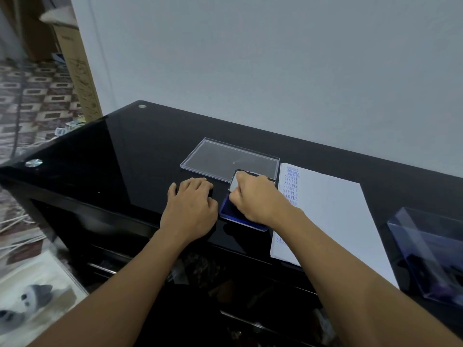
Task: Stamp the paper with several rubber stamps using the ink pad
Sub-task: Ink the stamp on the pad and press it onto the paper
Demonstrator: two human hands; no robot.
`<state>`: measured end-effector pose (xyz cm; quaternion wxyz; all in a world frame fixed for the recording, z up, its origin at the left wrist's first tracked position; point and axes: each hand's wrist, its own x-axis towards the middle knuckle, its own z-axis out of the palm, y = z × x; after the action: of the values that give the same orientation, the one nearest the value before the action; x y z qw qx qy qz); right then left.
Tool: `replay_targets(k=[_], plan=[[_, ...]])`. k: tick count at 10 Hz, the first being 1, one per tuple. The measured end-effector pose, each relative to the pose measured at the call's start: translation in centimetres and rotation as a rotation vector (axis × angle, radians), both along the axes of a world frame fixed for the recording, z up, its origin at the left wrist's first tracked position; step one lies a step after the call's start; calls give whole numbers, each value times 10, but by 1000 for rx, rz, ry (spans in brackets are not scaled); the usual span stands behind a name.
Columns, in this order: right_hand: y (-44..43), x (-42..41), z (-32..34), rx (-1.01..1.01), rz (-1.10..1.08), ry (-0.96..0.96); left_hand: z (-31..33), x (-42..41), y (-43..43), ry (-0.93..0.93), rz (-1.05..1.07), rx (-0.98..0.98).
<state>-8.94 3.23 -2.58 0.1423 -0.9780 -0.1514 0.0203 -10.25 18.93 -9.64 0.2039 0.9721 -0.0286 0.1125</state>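
The right hand had its grip clamped on a stamp over the pad beside the paper, while the left hand lay on the surface, grip loose

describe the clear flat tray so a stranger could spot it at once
On the black glass table, look just beyond the right hand, which grips a stamp on the blue ink pad. The clear flat tray lies there, left of the white paper. Unlike the tall clear box at the table's right end, it is shallow.
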Motion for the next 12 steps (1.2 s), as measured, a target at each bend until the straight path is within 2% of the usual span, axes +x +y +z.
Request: replay_targets(k=[4,6,10,12], plan=[[1,-3,3,30,-8,2,0,0,-2,7,4,0],[1,-4,2,-33,43,-38,0,1,-2,8,8,-2],[0,-1,-5,-34,13,-80,1,0,-2,15,7,-4],[3,2,-8,64,-59,-29,2,-1,-2,12,8,-3]])
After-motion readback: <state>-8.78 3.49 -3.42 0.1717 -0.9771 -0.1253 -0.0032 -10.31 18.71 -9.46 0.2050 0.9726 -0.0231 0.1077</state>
